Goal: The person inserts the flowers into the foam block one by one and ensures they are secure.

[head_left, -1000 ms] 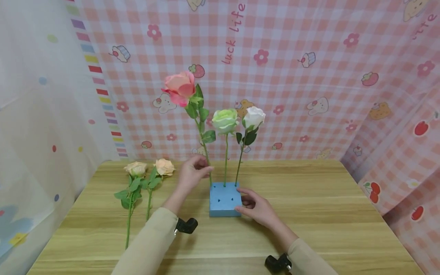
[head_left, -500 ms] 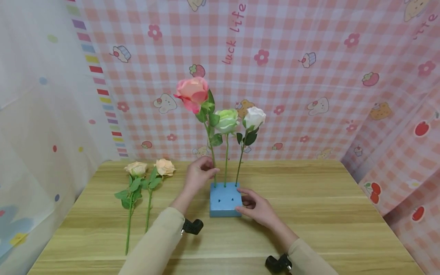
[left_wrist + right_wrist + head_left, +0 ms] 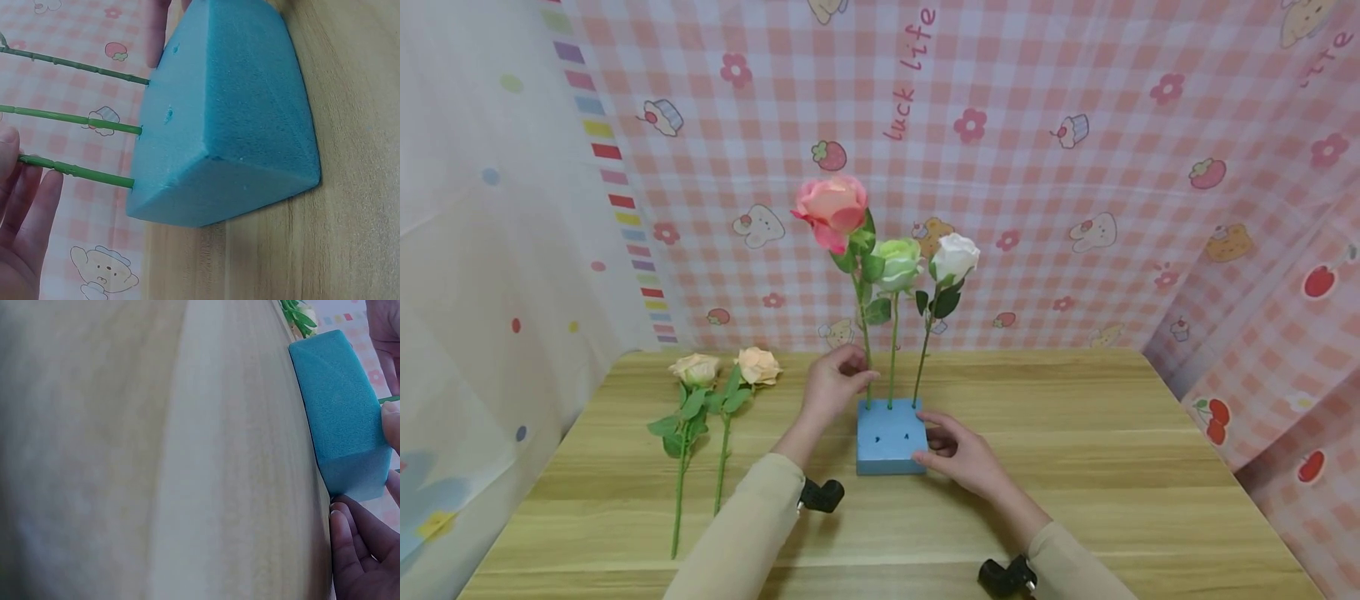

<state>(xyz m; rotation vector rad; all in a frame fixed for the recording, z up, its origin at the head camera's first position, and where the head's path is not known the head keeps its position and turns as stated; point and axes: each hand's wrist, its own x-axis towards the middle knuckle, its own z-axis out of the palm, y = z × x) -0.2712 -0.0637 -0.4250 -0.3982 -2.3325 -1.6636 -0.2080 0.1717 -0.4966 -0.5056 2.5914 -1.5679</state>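
Observation:
A blue foam block (image 3: 891, 455) stands on the table with three artificial roses upright in its back row. My left hand (image 3: 831, 387) pinches the green stem (image 3: 94, 174) of the pink rose (image 3: 833, 212) low down, just above the block's back left hole. In the left wrist view that stem's end enters the foam. Beside it rise a pale green rose (image 3: 897, 265) in the middle and a white rose (image 3: 956, 258) at the right. My right hand (image 3: 966, 458) grips the block's right side, thumb near the front corner and forefinger at the back corner.
Two peach roses, a paler one (image 3: 695, 370) and a deeper one (image 3: 758, 367), lie on the wooden table (image 3: 1075, 467) at the left. Two small holes (image 3: 877, 439) show in the block's front part. A checked pink cloth (image 3: 1037, 183) hangs behind.
My left hand moved right with the pink rose, and its stem went from beside the block's edge into the back left hole, the bloom sinking lower. My right hand stayed on the block.

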